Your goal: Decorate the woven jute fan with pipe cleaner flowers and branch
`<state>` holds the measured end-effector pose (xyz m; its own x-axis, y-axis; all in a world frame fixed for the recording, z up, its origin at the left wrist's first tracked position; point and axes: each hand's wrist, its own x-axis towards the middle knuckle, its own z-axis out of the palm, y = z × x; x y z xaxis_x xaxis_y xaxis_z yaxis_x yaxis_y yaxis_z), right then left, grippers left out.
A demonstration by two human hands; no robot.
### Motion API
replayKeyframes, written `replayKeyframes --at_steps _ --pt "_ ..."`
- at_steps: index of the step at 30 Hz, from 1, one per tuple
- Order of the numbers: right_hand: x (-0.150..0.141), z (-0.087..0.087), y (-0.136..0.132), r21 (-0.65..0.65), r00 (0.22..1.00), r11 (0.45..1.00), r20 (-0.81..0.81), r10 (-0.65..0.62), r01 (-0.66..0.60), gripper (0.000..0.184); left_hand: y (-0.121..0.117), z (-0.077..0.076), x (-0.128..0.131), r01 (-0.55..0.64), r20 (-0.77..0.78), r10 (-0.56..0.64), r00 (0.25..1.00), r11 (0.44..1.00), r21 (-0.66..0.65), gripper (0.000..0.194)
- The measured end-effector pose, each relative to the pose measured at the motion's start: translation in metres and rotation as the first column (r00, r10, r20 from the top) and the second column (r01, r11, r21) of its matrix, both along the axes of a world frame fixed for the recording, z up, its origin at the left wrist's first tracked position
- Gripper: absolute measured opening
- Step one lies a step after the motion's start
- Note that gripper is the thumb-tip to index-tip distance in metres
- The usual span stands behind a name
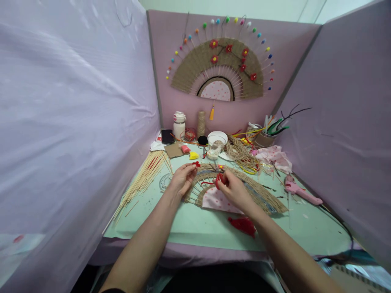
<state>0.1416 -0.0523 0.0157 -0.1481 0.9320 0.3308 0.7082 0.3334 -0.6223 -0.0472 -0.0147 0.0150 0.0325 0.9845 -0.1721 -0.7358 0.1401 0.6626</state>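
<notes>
Between its fingertips my left hand (185, 179) pinches a small red flower (196, 164), held over the left end of a fan. My right hand (233, 189) grips red-handled scissors (219, 181), their blades pointing away from me. Whether the blades are apart is too small to tell. Beneath both hands lies the twine-covered fan (262, 193), with thin sticks showing and a pink dotted half-round (214, 198) at its base. Near the far edge of the fan sits a red flower with a yellow centre (220, 167). A crumpled red piece (242, 226) rests by my right forearm.
Bamboo sticks (142, 179) lie on the left. A pink glue gun (301, 191) with its cord is at right. Behind stand a white bottle (179, 127), a twine spool (200, 124), a clear cup (214, 149) and loose twine (242, 152). A finished fan (189, 67) hangs on the back panel.
</notes>
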Motion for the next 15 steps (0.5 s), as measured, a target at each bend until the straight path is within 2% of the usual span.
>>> replayKeyframes --at_steps 2,4,6,8,11,13,15 --pt "0.016 0.005 0.009 0.033 0.997 0.997 -0.026 -0.072 0.073 0.03 0.002 -0.001 -0.002 -0.025 0.022 0.026 0.999 1.0 -0.006 0.009" --pt "0.034 0.007 0.021 0.05 0.994 0.993 0.014 -0.107 0.107 0.027 0.004 -0.002 -0.005 -0.056 0.044 0.057 0.997 0.998 -0.017 0.009" --pt "0.053 0.008 0.035 0.077 0.989 0.993 0.108 -0.1 0.092 0.02 0.006 -0.002 -0.007 -0.075 0.062 0.077 0.995 0.997 -0.037 0.009" --pt "0.073 0.008 0.051 0.117 0.963 0.986 0.229 -0.145 0.12 0.017 0.007 -0.001 -0.008 -0.084 0.069 0.088 0.994 0.995 -0.062 0.009" --pt "0.102 0.009 0.076 0.113 0.837 0.955 0.462 -0.294 0.273 0.017 0.007 0.002 -0.008 -0.088 0.071 0.094 0.993 0.992 -0.087 0.011" --pt "0.122 0.009 0.092 0.035 0.752 0.935 0.583 -0.306 0.354 0.015 0.006 0.004 -0.008 -0.091 0.072 0.098 0.993 0.991 -0.093 0.011" --pt "0.141 0.008 0.106 -0.017 0.708 0.907 0.631 -0.317 0.421 0.015 0.006 0.005 -0.008 -0.097 0.068 0.104 0.992 0.99 -0.099 0.011"
